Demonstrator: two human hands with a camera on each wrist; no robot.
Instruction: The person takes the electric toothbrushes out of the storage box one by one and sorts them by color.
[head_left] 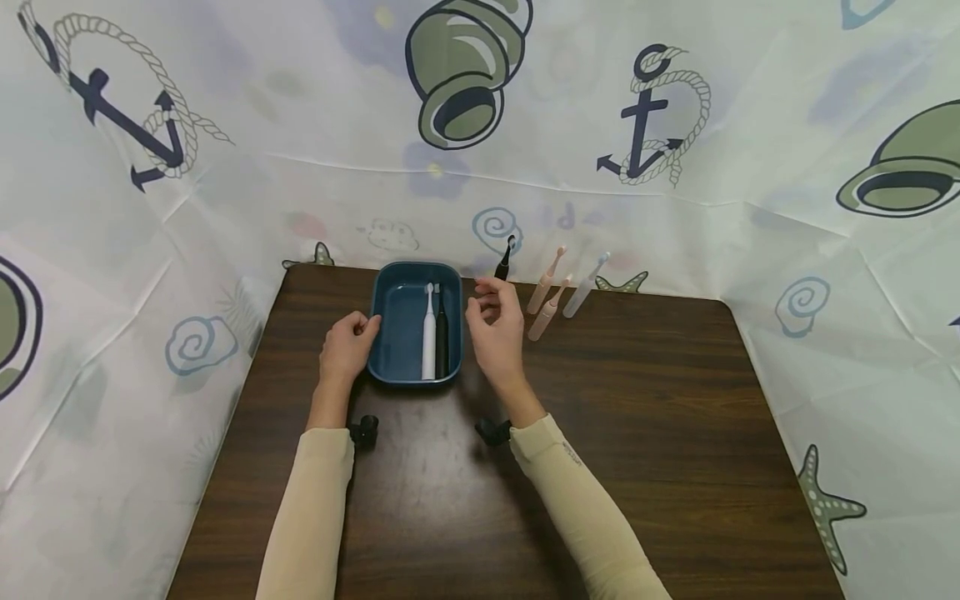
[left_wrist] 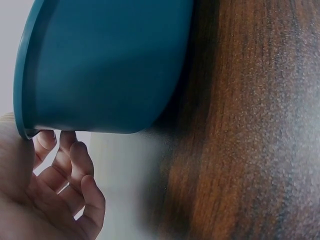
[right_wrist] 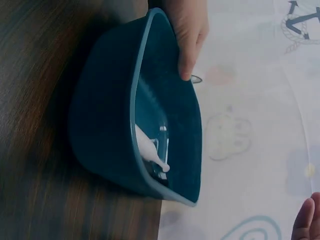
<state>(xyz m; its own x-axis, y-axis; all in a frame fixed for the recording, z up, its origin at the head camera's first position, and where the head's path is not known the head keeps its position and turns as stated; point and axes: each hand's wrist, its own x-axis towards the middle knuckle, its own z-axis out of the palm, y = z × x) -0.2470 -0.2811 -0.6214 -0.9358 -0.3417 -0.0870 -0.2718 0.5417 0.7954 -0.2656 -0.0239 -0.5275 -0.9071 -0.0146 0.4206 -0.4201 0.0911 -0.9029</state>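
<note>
At the far side of a dark wooden table [head_left: 660, 433], a blue bin [head_left: 393, 333] stands left of centre, its rim gripped at the left by a person's left hand [head_left: 345, 346], thumb over the inner wall and fingers against the outside. Inside the bin, toward its right, a white toothbrush [head_left: 429, 337] and a black toothbrush [head_left: 442, 337] lie side by side, heads pointing far. Just right of the bin, apart from it, the right hand [head_left: 497, 329] is released, its fingers loosely bent around nothing. Beyond that hand shows a second black toothbrush [head_left: 503, 265], partly hidden; whether they touch cannot be told. Farther right, near one another, lie a peach toothbrush [head_left: 543, 289], a pink toothbrush [head_left: 548, 315] and a pale toothbrush with a bluish head [head_left: 583, 292]. Behind hangs white cloth [head_left: 300, 125] printed with anchors and shells.
</note>
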